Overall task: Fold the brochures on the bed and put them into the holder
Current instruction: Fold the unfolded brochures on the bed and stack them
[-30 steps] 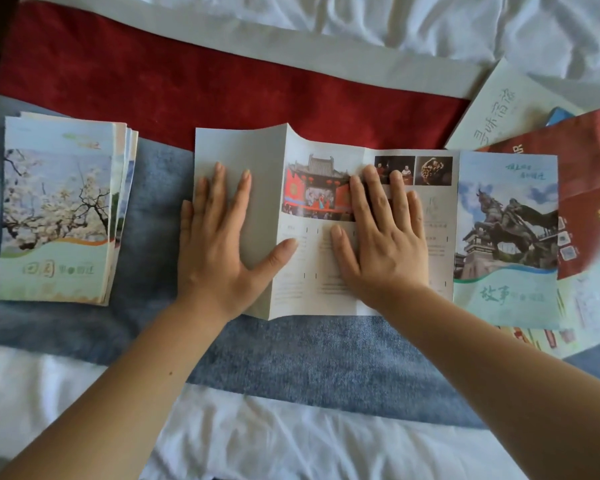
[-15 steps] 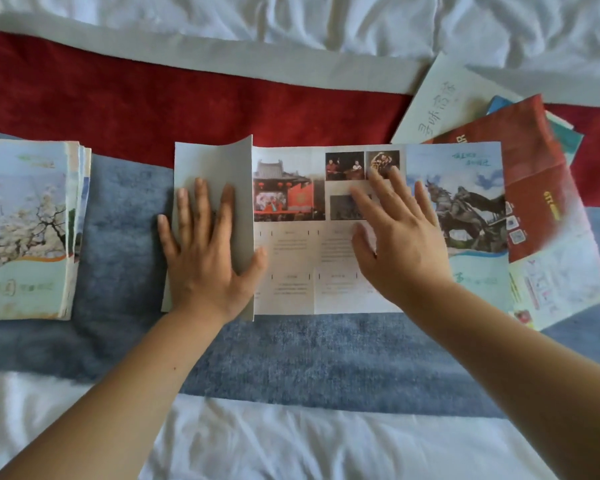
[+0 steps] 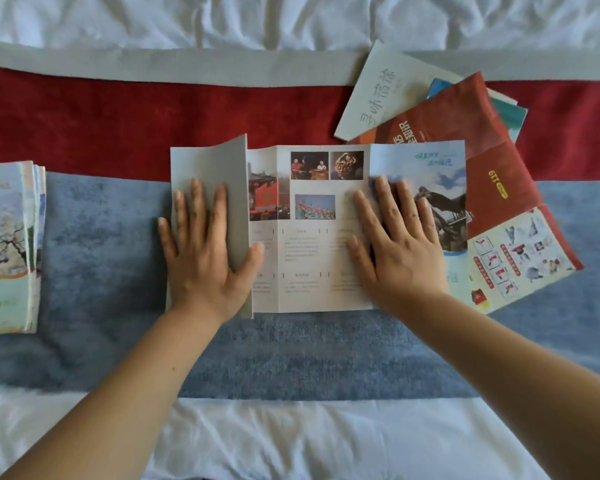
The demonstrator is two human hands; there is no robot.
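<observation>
Soft, even, moderately bright light; faint shadow under the brochure's [image 3: 309,254] raised flap. Fingertips of the right hand [image 3: 399,251] smear with motion blur, and small print is unreadable. Edges bow slightly.

Grey-backed brochure [image 3: 312,265], red leaflet [image 3: 471,133], red-and-blue bed runner [image 3: 101,209], white sheet [image 3: 291,19].

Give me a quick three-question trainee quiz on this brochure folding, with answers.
1. True or false: the left hand lies flat on the grey folded-over panel of the open paper brochure.
2. The stack of folded blossom-cover brochures lies: A) left of both hands, B) right of both hands, C) on the open brochure.
3. What does the right hand rest on?
Key: 1 true; 2 A; 3 the open brochure.
</observation>
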